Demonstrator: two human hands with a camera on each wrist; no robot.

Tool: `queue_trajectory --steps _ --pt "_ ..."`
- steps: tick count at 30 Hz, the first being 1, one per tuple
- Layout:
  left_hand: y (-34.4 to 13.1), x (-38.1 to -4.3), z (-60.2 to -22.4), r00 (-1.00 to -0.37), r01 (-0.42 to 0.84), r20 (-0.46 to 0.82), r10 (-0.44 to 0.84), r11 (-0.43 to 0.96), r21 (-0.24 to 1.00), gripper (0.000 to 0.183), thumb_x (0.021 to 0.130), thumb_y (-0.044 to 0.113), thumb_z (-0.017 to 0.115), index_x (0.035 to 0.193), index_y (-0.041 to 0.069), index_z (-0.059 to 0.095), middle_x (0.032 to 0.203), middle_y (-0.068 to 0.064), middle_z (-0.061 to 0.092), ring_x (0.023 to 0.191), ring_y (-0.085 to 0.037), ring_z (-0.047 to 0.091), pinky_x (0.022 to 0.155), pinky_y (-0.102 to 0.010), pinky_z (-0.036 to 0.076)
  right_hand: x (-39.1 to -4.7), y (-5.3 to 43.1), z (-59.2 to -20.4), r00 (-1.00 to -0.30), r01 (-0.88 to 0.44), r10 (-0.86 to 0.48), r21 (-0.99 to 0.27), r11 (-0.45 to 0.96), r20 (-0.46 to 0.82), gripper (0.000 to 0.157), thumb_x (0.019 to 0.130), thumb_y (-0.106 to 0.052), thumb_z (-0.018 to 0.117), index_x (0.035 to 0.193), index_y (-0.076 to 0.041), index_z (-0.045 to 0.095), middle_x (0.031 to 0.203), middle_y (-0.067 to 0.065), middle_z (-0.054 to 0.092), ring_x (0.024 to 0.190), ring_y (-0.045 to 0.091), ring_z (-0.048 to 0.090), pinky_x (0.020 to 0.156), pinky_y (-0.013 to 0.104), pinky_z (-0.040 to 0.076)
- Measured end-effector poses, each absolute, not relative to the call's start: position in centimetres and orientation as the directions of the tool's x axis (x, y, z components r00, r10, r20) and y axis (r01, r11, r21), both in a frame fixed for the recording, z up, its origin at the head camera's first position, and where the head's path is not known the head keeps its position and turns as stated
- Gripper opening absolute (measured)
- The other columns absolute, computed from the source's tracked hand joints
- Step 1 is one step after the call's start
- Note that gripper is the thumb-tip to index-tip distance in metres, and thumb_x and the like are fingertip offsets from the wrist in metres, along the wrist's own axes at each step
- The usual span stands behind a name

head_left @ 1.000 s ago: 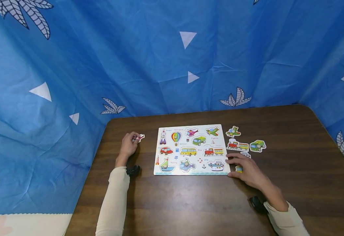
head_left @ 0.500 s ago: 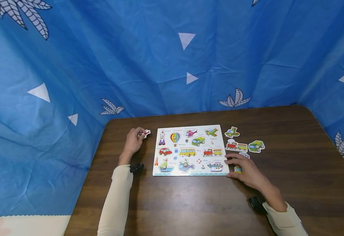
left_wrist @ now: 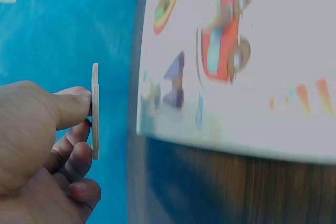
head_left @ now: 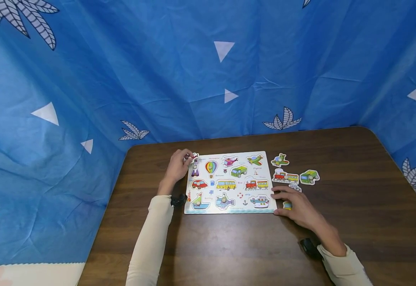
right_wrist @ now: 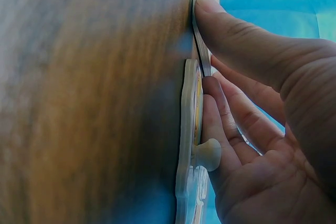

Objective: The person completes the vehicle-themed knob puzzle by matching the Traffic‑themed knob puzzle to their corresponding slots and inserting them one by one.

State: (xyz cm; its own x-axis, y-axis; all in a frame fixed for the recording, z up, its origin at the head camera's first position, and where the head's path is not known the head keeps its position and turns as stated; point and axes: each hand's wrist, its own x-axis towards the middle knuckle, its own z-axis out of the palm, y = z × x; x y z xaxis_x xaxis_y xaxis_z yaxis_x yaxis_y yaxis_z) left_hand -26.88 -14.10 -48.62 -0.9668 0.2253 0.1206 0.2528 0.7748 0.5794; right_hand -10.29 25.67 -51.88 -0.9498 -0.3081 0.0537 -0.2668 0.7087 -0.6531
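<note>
In the head view my left hand (head_left: 177, 167) pinches a small pink-and-white puzzle piece (head_left: 195, 156), seemingly the helicopter, over the board's upper left corner. The left wrist view catches that piece (left_wrist: 95, 114) edge-on between thumb and fingers, its picture hidden. A white vehicle puzzle board (head_left: 208, 212) lies flat; knobs show on its rocket, balloon, car, sailboat and submarine. My right hand (head_left: 301, 206) rests at the board's right edge, thumb and fingertips touching it. Beneath that hand a yellow-and-blue piece (head_left: 287, 205) is partly covered; its knob (right_wrist: 207, 154) appears in the right wrist view.
Right of the board lie an airplane piece (head_left: 280, 159), a train piece (head_left: 285, 176) and a green truck piece (head_left: 309, 177). A greyish piece (head_left: 295, 187) is half hidden by my right hand. Blue curtain (head_left: 179, 79) hangs behind the brown table (head_left: 229, 250).
My left hand has carried the puzzle piece rightward from the table's left part to the board's upper left corner. My right hand has stayed at the board's edge.
</note>
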Motion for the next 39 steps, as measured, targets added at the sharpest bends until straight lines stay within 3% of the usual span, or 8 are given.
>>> queue_trajectory --steps 19,39 --pt "-7.5 -27.3 -48.1 -0.932 0.331 0.077 0.353 0.749 0.574 0.006 0.101 0.014 0.060 0.104 0.013 0.065 0.101 -0.007 0.059 0.093 -0.022 0.052 0.080 -0.035 0.044 -10.2 25.8 -51.7 -0.946 -0.293 -0.312 -0.650 0.701 0.090 0.045 0.075 -0.016 0.088 0.116 -0.005 0.074 0.132 0.012 0.062 0.123 0.040 0.056 0.097 0.057 0.041" --pt "-3.2 -27.4 -49.5 -0.917 0.349 0.033 0.399 0.756 0.555 0.007 0.100 0.013 0.060 0.105 0.011 0.065 0.102 -0.009 0.060 0.095 -0.022 0.054 0.085 -0.039 0.047 -10.4 25.7 -51.9 -0.946 -0.295 -0.309 -0.658 0.693 0.099 0.042 0.075 -0.014 0.088 0.114 -0.006 0.074 0.131 0.009 0.063 0.123 0.037 0.057 0.098 0.055 0.041"
